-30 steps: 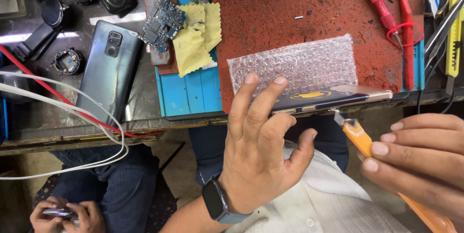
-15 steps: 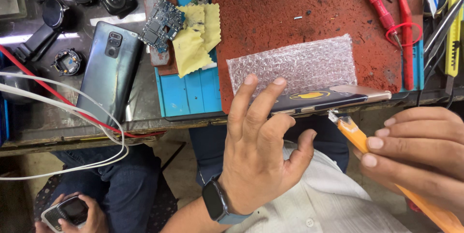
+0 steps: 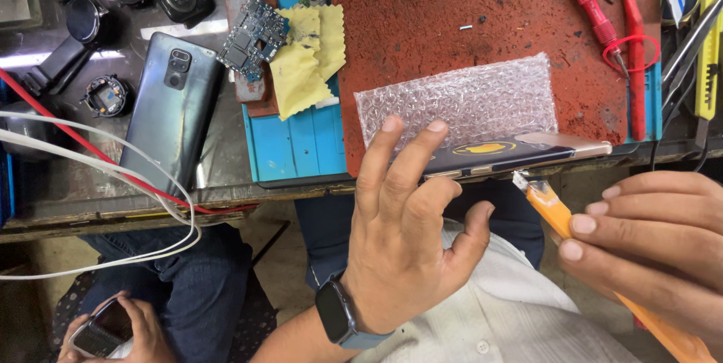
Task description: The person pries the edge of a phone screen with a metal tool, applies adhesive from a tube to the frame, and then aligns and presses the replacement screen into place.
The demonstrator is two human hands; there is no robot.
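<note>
1. Edge-on, the phone [image 3: 512, 157] sits at the tabletop [image 3: 113, 197] rim, just below the bubble wrap [image 3: 459, 99].
2. Left hand [image 3: 407, 235] holds the phone's near end, fingers spread, thumb under.
3. Right hand [image 3: 648, 242] pinches an orange knife [image 3: 553, 212]; its blade tip touches the phone's lower edge.

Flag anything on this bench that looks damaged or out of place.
A bare circuit board lies loose beside a yellow cloth. The left hand holds a phone on edge, the right hand's orange knife at its seam.
</note>
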